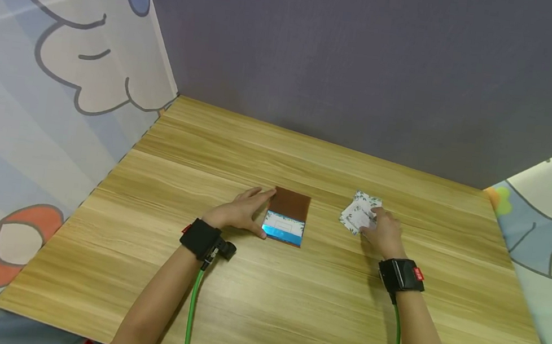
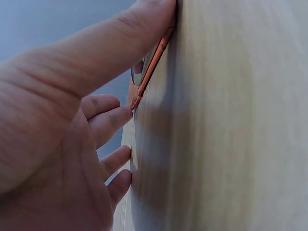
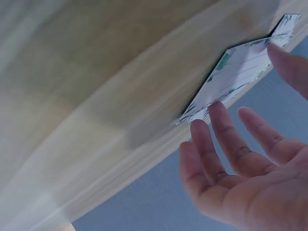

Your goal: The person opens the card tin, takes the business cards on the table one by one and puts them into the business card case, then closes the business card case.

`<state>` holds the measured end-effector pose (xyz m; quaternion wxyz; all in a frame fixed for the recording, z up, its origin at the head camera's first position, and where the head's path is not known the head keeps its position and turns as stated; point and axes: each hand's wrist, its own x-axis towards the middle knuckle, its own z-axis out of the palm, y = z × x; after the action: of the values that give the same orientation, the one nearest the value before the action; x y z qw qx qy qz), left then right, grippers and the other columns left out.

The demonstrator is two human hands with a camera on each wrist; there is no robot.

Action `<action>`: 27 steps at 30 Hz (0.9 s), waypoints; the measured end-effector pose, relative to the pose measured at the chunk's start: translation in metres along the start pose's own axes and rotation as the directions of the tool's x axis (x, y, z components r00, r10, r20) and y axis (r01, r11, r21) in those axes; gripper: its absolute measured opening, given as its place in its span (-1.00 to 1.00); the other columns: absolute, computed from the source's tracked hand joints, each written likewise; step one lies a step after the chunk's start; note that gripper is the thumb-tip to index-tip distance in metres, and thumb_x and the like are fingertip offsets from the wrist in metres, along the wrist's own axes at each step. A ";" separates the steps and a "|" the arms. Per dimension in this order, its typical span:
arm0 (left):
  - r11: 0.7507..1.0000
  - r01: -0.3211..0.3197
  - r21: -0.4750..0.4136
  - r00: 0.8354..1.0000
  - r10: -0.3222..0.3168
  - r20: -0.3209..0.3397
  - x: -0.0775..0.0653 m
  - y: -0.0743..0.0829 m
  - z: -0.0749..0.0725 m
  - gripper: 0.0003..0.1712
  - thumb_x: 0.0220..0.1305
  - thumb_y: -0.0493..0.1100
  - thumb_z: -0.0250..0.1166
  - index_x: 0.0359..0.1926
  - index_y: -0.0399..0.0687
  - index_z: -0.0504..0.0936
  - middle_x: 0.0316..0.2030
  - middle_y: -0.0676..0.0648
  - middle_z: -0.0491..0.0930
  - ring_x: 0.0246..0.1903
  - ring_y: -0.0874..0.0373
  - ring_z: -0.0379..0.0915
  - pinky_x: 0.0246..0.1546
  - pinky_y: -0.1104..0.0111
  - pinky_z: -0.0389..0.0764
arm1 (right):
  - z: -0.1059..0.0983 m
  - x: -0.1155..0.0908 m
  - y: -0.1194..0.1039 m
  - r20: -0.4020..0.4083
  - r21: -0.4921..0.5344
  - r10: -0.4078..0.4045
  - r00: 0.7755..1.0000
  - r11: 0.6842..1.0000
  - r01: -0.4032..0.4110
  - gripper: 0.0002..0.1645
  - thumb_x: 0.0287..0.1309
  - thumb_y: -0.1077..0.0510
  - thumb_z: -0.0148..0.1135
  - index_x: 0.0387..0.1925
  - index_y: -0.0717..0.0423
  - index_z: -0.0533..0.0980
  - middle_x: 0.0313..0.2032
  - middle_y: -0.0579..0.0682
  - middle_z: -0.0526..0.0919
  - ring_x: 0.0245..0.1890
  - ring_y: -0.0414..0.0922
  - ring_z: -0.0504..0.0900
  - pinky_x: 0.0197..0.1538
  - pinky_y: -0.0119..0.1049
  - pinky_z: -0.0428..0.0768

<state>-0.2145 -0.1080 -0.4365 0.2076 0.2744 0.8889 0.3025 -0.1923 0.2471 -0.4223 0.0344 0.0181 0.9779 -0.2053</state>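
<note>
My left hand (image 1: 241,212) is at the left side of a flat brown holder (image 1: 291,199) with a glossy, bluish lower band. A floral-edged printed card (image 1: 284,223) shows in that band. Thumb and index finger are spread toward two corners of the holder; in the left wrist view its thin edge (image 2: 153,65) lies beside the thumb and fingertips. My right hand (image 1: 385,234) is over a few overlapping white cards (image 1: 360,213) with green leaf borders. In the right wrist view, its thumb and loosely bent fingers touch or nearly touch opposite edges of the upper card (image 3: 236,72).
Both things lie on a wood-grain table (image 1: 291,310). A dark grey wall (image 1: 348,72) rises behind it, and cartoon-printed cloth (image 1: 45,129) hangs at the left and right. Green cables (image 1: 192,315) run from the wrist cameras toward the front edge.
</note>
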 end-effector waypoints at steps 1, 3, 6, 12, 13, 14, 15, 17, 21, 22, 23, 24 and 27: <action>1.000 0.000 0.001 1.000 0.000 0.000 0.000 0.000 0.000 0.27 -0.14 0.10 0.46 0.44 0.05 -0.18 0.43 -0.06 -0.15 0.42 -0.06 -0.46 0.33 -0.12 -0.23 | 0.000 0.000 0.000 0.008 -0.005 0.007 1.000 1.000 -0.007 -0.29 0.05 0.20 0.24 0.17 0.44 0.22 0.03 0.49 0.37 0.02 0.47 0.25 0.01 0.29 0.25; 1.000 0.000 0.003 1.000 0.000 0.000 0.000 0.000 0.000 0.27 -0.14 0.10 0.46 0.44 0.05 -0.19 0.44 -0.06 -0.16 0.42 -0.05 -0.47 0.33 -0.11 -0.23 | -0.001 -0.001 -0.001 0.021 -0.011 0.019 1.000 1.000 -0.019 -0.28 0.05 0.18 0.25 0.18 0.44 0.22 0.06 0.50 0.33 0.04 0.47 0.23 0.02 0.30 0.24; 1.000 -0.002 0.008 1.000 0.002 -0.001 0.000 -0.001 0.000 0.28 -0.15 0.11 0.46 0.44 0.05 -0.19 0.44 -0.06 -0.16 0.42 -0.05 -0.47 0.33 -0.12 -0.22 | -0.001 -0.001 -0.001 0.024 -0.005 0.025 0.999 1.000 -0.025 -0.27 0.04 0.17 0.27 0.18 0.42 0.22 0.09 0.51 0.28 0.05 0.46 0.22 0.03 0.31 0.24; 1.000 -0.002 0.016 1.000 0.002 -0.001 0.001 -0.002 0.000 0.29 -0.15 0.13 0.46 0.44 0.06 -0.20 0.44 -0.04 -0.17 0.42 -0.04 -0.47 0.33 -0.11 -0.22 | -0.003 -0.002 -0.001 0.003 0.041 0.008 1.000 0.999 -0.008 -0.32 0.02 0.21 0.29 0.13 0.47 0.28 0.03 0.51 0.25 0.00 0.37 0.27 -0.01 0.19 0.36; 1.000 0.000 0.017 1.000 0.000 0.000 0.001 -0.002 0.000 0.29 -0.15 0.13 0.46 0.44 0.07 -0.20 0.44 -0.03 -0.17 0.42 -0.04 -0.47 0.33 -0.11 -0.22 | -0.003 -0.002 -0.002 -0.002 0.046 -0.001 1.000 0.999 0.001 -0.35 0.03 0.23 0.27 0.11 0.49 0.29 0.01 0.50 0.26 -0.01 0.35 0.29 -0.02 0.17 0.38; 1.000 0.000 0.016 1.000 0.000 0.000 0.002 -0.002 0.000 0.28 -0.16 0.13 0.46 0.44 0.07 -0.20 0.44 -0.03 -0.17 0.42 -0.04 -0.47 0.33 -0.11 -0.22 | -0.003 -0.002 -0.002 -0.007 0.049 -0.011 1.000 0.999 0.012 -0.38 0.04 0.25 0.26 0.09 0.50 0.31 0.00 0.49 0.27 -0.02 0.33 0.32 -0.02 0.14 0.40; 1.000 0.001 0.017 1.000 -0.001 0.001 0.002 -0.002 0.000 0.28 -0.15 0.14 0.45 0.44 0.08 -0.20 0.44 -0.03 -0.17 0.42 -0.04 -0.47 0.33 -0.11 -0.21 | -0.003 -0.002 -0.002 -0.015 0.046 -0.026 1.000 0.999 0.027 -0.42 0.05 0.27 0.23 0.07 0.51 0.33 -0.01 0.49 0.30 -0.03 0.31 0.34 -0.01 0.13 0.40; 1.000 0.003 0.017 1.000 -0.003 0.001 0.002 -0.003 0.001 0.28 -0.15 0.14 0.45 0.44 0.08 -0.20 0.44 -0.04 -0.17 0.42 -0.04 -0.47 0.33 -0.12 -0.20 | -0.004 -0.002 -0.003 -0.025 0.054 -0.054 0.998 0.997 0.055 -0.52 0.09 0.32 0.16 0.03 0.52 0.36 -0.02 0.49 0.36 -0.04 0.30 0.39 -0.01 0.11 0.43; 1.000 0.000 0.014 1.000 0.000 0.003 0.002 -0.003 0.001 0.29 -0.15 0.14 0.45 0.44 0.08 -0.21 0.44 -0.04 -0.17 0.42 -0.05 -0.47 0.33 -0.12 -0.20 | -0.005 -0.002 -0.006 -0.057 0.067 -0.107 0.993 0.992 0.111 -0.66 0.14 0.42 -0.01 -0.02 0.48 0.42 -0.06 0.46 0.49 -0.08 0.29 0.48 -0.06 0.08 0.47; 1.000 -0.001 0.014 1.000 0.001 0.003 0.002 -0.003 0.001 0.29 -0.15 0.14 0.45 0.44 0.07 -0.21 0.44 -0.04 -0.17 0.42 -0.05 -0.47 0.33 -0.12 -0.20 | -0.006 -0.002 -0.008 -0.064 0.070 -0.118 0.991 0.990 0.122 -0.66 0.15 0.43 -0.05 -0.03 0.47 0.42 -0.07 0.45 0.50 -0.11 0.27 0.51 -0.09 0.07 0.48; 1.000 -0.003 0.016 1.000 0.003 0.003 0.002 -0.003 0.001 0.29 -0.15 0.14 0.45 0.44 0.07 -0.21 0.44 -0.04 -0.17 0.42 -0.05 -0.47 0.33 -0.12 -0.20 | -0.006 -0.002 -0.009 -0.073 0.067 -0.125 0.989 0.989 0.130 -0.66 0.15 0.43 -0.06 -0.04 0.46 0.43 -0.08 0.44 0.51 -0.13 0.25 0.52 -0.10 0.06 0.49; 1.000 -0.005 0.015 1.000 0.005 0.003 0.002 -0.003 0.001 0.29 -0.15 0.13 0.45 0.44 0.06 -0.21 0.44 -0.04 -0.17 0.42 -0.06 -0.47 0.33 -0.12 -0.20 | -0.006 -0.002 -0.011 -0.085 0.067 -0.136 0.987 0.988 0.142 -0.66 0.14 0.43 -0.08 -0.04 0.45 0.44 -0.10 0.44 0.52 -0.18 0.22 0.53 -0.14 0.04 0.49; 1.000 -0.005 0.021 1.000 0.005 0.003 0.002 -0.003 0.001 0.29 -0.15 0.14 0.45 0.44 0.07 -0.22 0.44 -0.04 -0.17 0.42 -0.06 -0.47 0.33 -0.12 -0.20 | -0.008 -0.002 -0.020 -0.105 0.072 -0.159 0.982 0.983 0.167 -0.67 0.16 0.42 -0.08 -0.04 0.42 0.45 -0.14 0.41 0.55 -0.30 0.15 0.53 -0.23 -0.02 0.49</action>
<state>-0.2171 -0.1086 -0.4395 0.2054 0.2794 0.8909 0.2933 -0.1919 0.2322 -0.4074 -0.0319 -0.0505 0.9676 -0.2455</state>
